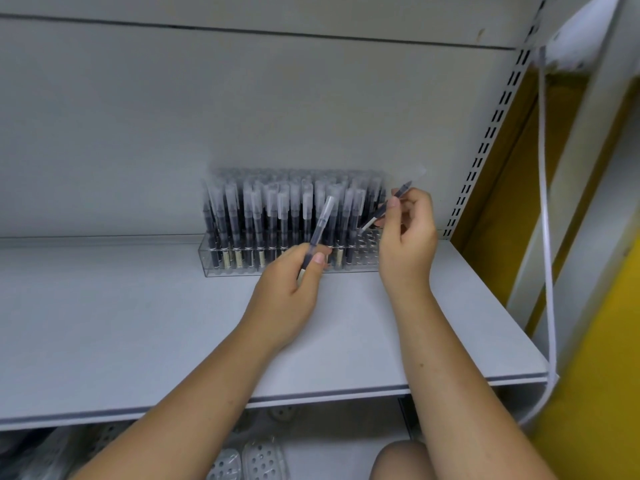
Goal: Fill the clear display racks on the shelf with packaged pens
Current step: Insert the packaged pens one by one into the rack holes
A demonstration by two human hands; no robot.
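Forearms reach up from the lower edge of the view over the front edge of the shelf (138, 323), both bare. The left grip (291, 282) is curled round the lower part of the left pen (321, 225), thumb laid along the barrel. That pen tilts up and to the right in front of the display rack (211, 261). The right grip (410, 237) is raised higher, wrist bent. Its thumb and fingertips pinch the right pen (382, 211) near its middle. This pen slants, its lower tip pointing down-left at the rack's right end and its top toward the back panel (242, 98).

One clear rack shows, standing at the shelf's back edge, right of the middle. Two pens are held, one in each grip. The stocked pens (284, 209) stand upright in close rows across most of the rack; blur makes them too many to count. A few open holes (369, 241) show at its right end.

The right grip hides the rack's right end, and the left grip with its pen covers part of the front wall. A slotted upright (491, 133) runs beside the shelf's right back corner. A white strap (546, 237) hangs past the right edge before a yellow wall (595, 358). Below the shelf lie perforated pale sandals (249, 459) and a knee (398, 460).
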